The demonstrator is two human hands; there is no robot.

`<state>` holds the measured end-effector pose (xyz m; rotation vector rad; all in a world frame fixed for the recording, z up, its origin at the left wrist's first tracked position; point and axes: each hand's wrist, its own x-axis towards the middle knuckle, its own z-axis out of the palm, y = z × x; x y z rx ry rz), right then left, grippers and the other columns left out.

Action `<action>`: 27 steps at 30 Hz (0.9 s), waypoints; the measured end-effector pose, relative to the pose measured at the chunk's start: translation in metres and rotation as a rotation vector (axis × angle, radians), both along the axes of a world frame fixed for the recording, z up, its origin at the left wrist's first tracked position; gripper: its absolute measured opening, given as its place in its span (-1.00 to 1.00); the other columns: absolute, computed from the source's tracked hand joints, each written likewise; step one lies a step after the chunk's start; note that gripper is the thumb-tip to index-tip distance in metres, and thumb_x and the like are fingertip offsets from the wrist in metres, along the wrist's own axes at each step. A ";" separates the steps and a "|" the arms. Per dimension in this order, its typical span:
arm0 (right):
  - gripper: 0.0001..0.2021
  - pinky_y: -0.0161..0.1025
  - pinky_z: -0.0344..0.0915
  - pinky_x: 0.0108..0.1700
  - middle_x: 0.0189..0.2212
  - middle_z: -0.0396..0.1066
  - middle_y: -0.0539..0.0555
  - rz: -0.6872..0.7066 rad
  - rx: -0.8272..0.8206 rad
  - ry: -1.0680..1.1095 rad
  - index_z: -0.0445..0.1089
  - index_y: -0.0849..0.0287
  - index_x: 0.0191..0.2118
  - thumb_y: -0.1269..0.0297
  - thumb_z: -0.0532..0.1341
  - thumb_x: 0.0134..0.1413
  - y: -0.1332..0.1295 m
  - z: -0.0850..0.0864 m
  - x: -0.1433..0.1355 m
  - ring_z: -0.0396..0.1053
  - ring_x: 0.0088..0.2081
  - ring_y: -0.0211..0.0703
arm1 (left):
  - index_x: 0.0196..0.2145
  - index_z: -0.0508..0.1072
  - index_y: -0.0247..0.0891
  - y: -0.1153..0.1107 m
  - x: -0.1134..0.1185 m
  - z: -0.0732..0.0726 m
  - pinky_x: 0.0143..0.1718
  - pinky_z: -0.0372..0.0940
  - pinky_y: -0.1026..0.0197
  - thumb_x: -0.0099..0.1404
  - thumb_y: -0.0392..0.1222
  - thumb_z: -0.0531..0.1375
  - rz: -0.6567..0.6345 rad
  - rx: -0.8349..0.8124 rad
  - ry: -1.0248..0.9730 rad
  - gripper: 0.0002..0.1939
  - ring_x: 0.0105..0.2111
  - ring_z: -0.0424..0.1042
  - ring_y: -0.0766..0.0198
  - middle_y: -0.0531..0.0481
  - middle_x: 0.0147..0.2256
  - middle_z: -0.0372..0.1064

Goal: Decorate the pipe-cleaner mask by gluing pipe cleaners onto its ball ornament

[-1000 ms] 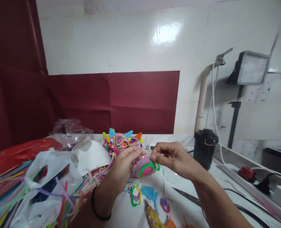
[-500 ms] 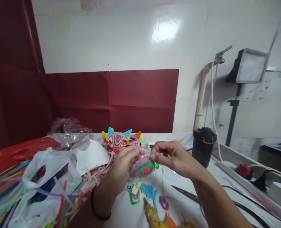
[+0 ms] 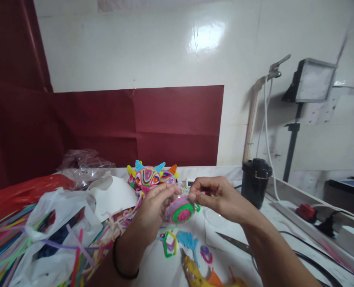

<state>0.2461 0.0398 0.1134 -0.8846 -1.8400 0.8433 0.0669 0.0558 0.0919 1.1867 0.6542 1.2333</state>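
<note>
My left hand (image 3: 157, 205) grips the left side of a round piece of coiled pipe cleaners (image 3: 181, 212), pink, green and lilac. Thumb and fingers of my right hand (image 3: 215, 198) are pinched at its upper right edge; whatever thin bit lies between them is too small to make out. Below the coil, on white paper, lie a small green, yellow and white pipe-cleaner shape (image 3: 170, 244), a blue zigzag piece (image 3: 187, 240) and a purple and pink curl (image 3: 206, 254). Behind my hands sits a colourful pipe-cleaner animal head (image 3: 148, 175) with blue horns.
Scissors (image 3: 232, 242) lie under my right forearm, and a yellow-handled tool (image 3: 193, 272) is in front. Loose pipe cleaners (image 3: 6, 249) and a white plastic bag (image 3: 61, 215) fill the left. A black cup (image 3: 256, 183) and power strip (image 3: 293, 213) stand right.
The view has shifted slightly. Both hands keep nearly the same hold on the coiled piece; nothing else has visibly moved.
</note>
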 end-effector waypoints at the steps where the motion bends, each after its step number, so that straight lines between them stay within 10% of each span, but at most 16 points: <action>1: -0.69 -0.35 0.02 -0.53 -0.64 0.14 -0.09 -0.003 0.001 -0.003 0.37 0.22 -0.51 0.07 0.34 -0.04 0.000 0.000 0.000 0.02 -0.56 -0.34 | -0.49 0.51 -0.28 0.000 0.000 0.000 -0.45 0.15 0.30 0.04 -0.10 0.29 -0.001 0.000 -0.001 -0.82 -0.52 0.27 0.34 0.04 -0.54 0.34; 27: -0.86 -0.34 0.03 -0.51 -0.62 0.17 -0.10 -0.023 0.082 -0.104 0.36 0.20 -0.52 0.33 0.27 -0.01 -0.004 0.002 -0.002 0.06 -0.54 -0.33 | -0.43 0.42 -0.27 -0.001 -0.004 -0.006 -0.42 0.19 0.27 0.02 -0.20 0.36 -0.072 0.031 0.072 -0.80 -0.49 0.36 0.33 0.03 -0.50 0.40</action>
